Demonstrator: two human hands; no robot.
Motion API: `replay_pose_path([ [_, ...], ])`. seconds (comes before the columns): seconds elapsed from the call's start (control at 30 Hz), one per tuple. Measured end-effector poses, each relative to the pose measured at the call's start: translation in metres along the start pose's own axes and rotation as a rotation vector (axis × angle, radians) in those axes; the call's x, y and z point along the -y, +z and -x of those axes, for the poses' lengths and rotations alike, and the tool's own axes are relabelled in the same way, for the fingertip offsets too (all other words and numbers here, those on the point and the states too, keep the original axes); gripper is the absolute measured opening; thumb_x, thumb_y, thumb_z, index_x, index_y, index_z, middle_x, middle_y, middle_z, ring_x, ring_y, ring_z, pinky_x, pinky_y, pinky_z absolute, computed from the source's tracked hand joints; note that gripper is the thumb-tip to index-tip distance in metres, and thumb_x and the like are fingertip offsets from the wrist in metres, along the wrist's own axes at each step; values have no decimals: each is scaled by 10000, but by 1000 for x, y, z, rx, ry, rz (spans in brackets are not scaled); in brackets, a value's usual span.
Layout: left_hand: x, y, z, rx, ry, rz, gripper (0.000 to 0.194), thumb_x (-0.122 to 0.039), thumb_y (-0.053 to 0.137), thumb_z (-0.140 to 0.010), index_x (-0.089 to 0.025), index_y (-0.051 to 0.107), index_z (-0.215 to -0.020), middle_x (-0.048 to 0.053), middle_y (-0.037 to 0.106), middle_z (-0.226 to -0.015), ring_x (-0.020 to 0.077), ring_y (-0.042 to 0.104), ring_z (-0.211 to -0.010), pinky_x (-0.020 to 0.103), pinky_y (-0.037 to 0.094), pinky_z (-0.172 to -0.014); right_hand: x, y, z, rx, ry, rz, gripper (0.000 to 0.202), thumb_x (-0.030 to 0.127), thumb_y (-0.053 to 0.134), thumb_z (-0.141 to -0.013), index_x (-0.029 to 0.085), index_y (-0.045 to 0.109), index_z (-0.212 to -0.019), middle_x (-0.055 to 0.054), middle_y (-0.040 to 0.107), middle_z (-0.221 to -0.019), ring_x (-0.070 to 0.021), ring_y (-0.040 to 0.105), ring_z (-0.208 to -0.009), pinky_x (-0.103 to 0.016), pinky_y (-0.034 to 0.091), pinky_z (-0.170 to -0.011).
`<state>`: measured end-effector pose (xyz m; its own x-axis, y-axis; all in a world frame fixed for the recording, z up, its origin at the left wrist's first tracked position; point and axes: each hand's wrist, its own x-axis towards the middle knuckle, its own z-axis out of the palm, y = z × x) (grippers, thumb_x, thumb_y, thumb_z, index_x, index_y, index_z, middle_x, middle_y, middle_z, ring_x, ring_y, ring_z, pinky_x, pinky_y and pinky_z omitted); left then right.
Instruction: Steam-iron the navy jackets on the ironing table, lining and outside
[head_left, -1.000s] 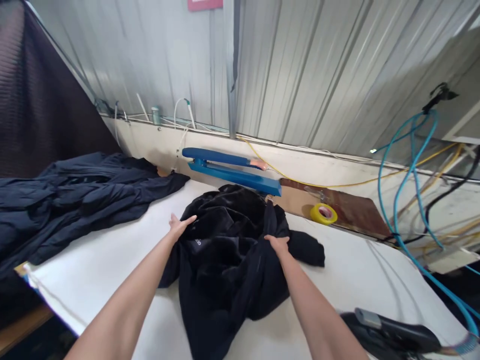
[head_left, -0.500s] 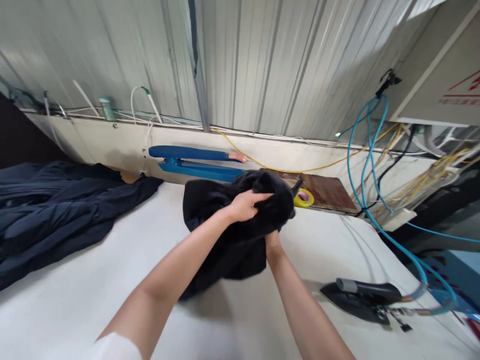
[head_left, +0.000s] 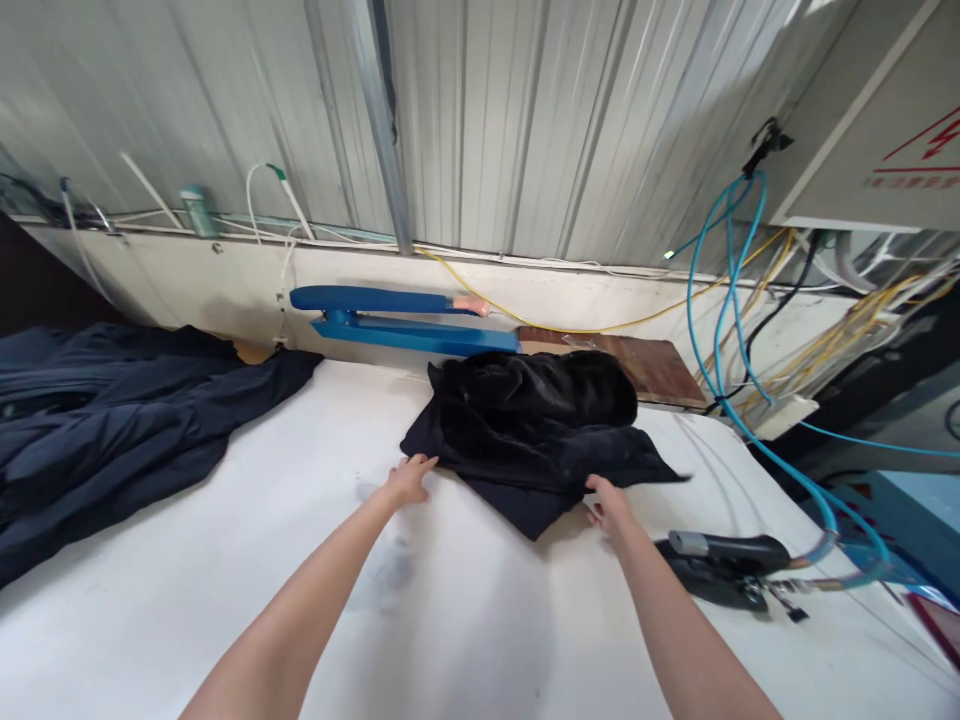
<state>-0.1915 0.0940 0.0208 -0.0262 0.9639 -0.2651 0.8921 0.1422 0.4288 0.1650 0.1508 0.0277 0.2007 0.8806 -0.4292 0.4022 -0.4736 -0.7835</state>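
Note:
A black garment [head_left: 532, 410] with a shiny, furry-looking part lies spread on the white table [head_left: 465, 620], near its back edge. At the garment's lower left edge is my left hand [head_left: 409, 480], its fingertips pinching or pressing the dark cloth. My right hand [head_left: 611, 505] is at the lower right edge, thumb and fingers closed around the hem. A corner of thin dark cloth hangs toward me between the two hands.
Dark clothing [head_left: 135, 420] is heaped on the left. An iron [head_left: 720, 570] rests at the right, joined to blue hoses [head_left: 724, 330]. Behind the garment are a blue padded sleeve board [head_left: 375, 300] and a brown board [head_left: 660, 370].
The bunched garment has been laid down and spread out. Both hands have come out of its folds and moved apart to its near edge. The yellow tape roll is now hidden.

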Motion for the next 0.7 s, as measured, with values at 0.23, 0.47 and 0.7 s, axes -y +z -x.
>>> replay_pose_path([
  [0.23, -13, 17, -13, -274, 67, -92, 287, -116, 402, -755, -271, 586, -912, 27, 494, -1207, 255, 318, -1203, 527, 166, -973, 10, -29, 20, 18, -35, -186, 212, 236, 334, -707, 203, 505, -827, -60, 614, -686, -216, 597, -759, -399, 491, -674],
  [0.47, -1, -14, 34, 123, 349, 202, 426, -496, 458, -743, -330, 497, -1132, -12, 635, -925, 181, 573, -865, 276, 410, -765, -33, -23, 78, 424, 220, -354, 301, 435, 480, -693, 179, 570, -823, -111, 660, -841, -236, 602, -856, -354, 489, -722],
  [0.7, -15, 25, 23, 187, 80, -58, 755, -566, 713, -375, -342, 580, -1084, 84, 633, -927, 371, 535, -943, 457, 371, -792, 21, 56, 32, 364, 69, -243, 217, 140, 448, -598, 166, 554, -786, -76, 651, -758, -206, 598, -820, -348, 497, -683],
])
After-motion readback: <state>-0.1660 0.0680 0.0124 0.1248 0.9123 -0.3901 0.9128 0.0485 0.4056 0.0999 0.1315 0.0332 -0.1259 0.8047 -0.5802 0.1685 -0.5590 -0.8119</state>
